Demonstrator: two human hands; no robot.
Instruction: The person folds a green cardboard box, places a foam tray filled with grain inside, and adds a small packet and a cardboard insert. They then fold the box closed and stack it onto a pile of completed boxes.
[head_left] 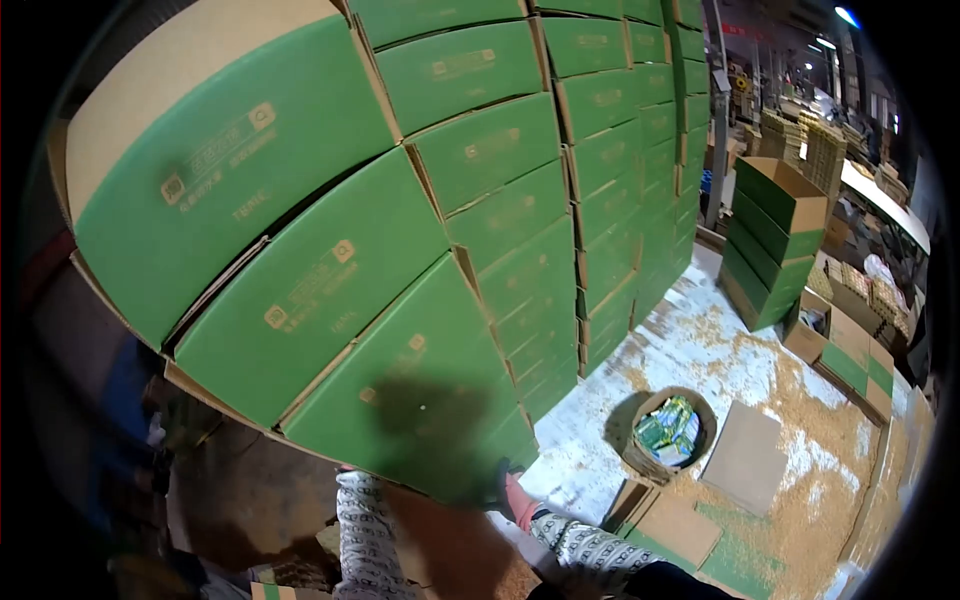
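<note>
Large green cartons [320,285] with brown cardboard edges fill the left and middle of the head view, stacked in tall columns. The nearest column leans towards me. At the lower right corner of its bottom carton [400,350] is my right hand [515,498], in a pink and dark glove, closed against the edge. My left hand [346,468] reaches the lower front edge of that same carton; only a pinkish sliver shows and its fingers are hidden. Both forearms wear white patterned oversleeves [368,530]. A dark shadow falls across the bottom carton.
A round tub [668,435] holding green and white packets stands on the pale floor, strewn with sawdust. Flat cardboard [745,457] lies beside it. Further right rise nested green cartons [765,245], with open boxes [845,350] near them.
</note>
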